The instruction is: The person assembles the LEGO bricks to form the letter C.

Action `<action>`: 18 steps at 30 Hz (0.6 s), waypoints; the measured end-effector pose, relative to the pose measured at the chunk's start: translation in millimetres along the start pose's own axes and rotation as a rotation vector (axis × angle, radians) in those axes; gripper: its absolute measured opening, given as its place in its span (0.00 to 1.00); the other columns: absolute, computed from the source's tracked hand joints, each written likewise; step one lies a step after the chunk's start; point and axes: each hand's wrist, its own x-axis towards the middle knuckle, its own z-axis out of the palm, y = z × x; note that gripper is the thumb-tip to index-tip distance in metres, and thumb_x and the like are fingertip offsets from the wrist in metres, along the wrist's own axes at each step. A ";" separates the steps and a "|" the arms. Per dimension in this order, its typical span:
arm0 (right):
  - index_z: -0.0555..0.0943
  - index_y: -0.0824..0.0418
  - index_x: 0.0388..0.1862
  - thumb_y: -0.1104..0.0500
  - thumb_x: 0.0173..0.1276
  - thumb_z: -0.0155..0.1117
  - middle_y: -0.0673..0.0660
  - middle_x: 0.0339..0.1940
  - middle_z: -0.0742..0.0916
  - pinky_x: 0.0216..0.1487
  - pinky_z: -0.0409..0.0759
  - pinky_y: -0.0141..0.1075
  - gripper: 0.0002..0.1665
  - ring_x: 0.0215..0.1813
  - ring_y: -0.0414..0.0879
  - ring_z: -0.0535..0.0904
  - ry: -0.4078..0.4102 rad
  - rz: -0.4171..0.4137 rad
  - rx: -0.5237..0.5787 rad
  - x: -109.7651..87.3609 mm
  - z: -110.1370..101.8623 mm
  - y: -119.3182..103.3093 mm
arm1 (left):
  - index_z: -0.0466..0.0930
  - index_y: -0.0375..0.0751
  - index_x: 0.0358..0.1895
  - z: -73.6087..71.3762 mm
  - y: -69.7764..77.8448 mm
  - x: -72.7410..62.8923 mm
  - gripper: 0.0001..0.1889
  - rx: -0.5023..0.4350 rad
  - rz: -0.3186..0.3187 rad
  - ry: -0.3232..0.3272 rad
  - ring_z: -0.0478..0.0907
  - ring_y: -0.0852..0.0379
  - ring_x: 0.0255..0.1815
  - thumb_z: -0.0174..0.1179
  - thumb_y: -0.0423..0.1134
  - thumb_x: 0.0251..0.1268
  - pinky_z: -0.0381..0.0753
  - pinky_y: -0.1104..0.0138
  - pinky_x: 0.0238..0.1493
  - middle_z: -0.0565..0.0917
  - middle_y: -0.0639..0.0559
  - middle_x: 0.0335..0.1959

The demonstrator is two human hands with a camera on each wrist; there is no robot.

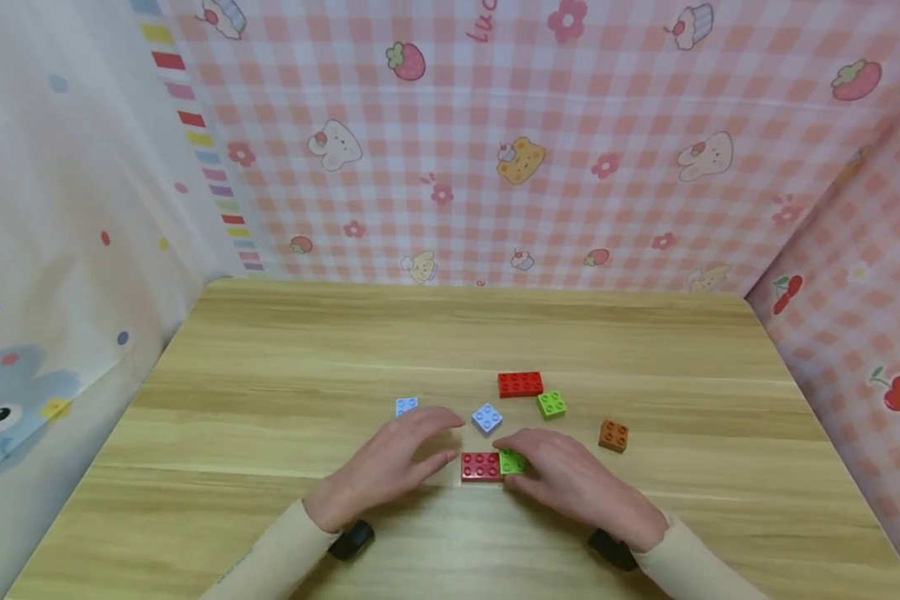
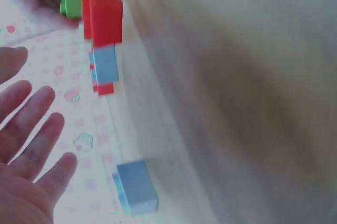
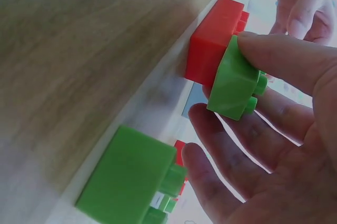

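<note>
My right hand point(image 1: 562, 471) pinches a green toy brick point(image 3: 234, 79) between thumb and fingers, with its studs facing up. That brick sits at the right end of a red brick point(image 1: 480, 467), overlapping its studs in the head view. To the left of the red brick, my left hand point(image 1: 390, 458) hovers with fingers loosely spread, holding nothing. Just beyond its fingertips lies a light blue brick point(image 1: 487, 418). Another light blue brick point(image 1: 407, 406) is partly hidden behind the left hand.
Farther back on the wooden table point(image 1: 307, 333) are a second red brick point(image 1: 520, 384) and a second green brick point(image 1: 551, 404). An orange-brown brick point(image 1: 613, 436) lies to the right of the right hand. Patterned cloth point(image 1: 457, 150) hangs behind and at both sides.
</note>
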 end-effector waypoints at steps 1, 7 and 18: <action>0.83 0.60 0.62 0.55 0.67 0.75 0.57 0.58 0.88 0.62 0.81 0.52 0.26 0.61 0.52 0.83 0.001 0.001 -0.001 -0.2 -0.1 0.4 | 0.79 0.42 0.65 -1.8 -1.8 0.3 0.21 0.006 0.007 0.021 0.76 0.46 0.68 0.67 0.41 0.72 0.72 0.48 0.72 0.81 0.45 0.64; 0.84 0.58 0.62 0.55 0.67 0.75 0.56 0.57 0.88 0.62 0.81 0.51 0.25 0.61 0.51 0.83 0.004 0.020 -0.010 -2.0 -2.0 2.5 | 0.79 0.38 0.64 -10.6 -13.3 4.6 0.22 0.025 0.054 0.105 0.76 0.43 0.68 0.68 0.38 0.70 0.64 0.47 0.76 0.82 0.41 0.64; 0.84 0.58 0.61 0.55 0.67 0.75 0.55 0.56 0.88 0.61 0.82 0.51 0.24 0.60 0.50 0.83 -0.002 0.030 -0.018 -4.3 -3.5 5.2 | 0.78 0.36 0.66 -23.8 -30.7 4.2 0.25 0.035 0.012 0.089 0.69 0.43 0.75 0.70 0.40 0.68 0.59 0.46 0.78 0.80 0.43 0.67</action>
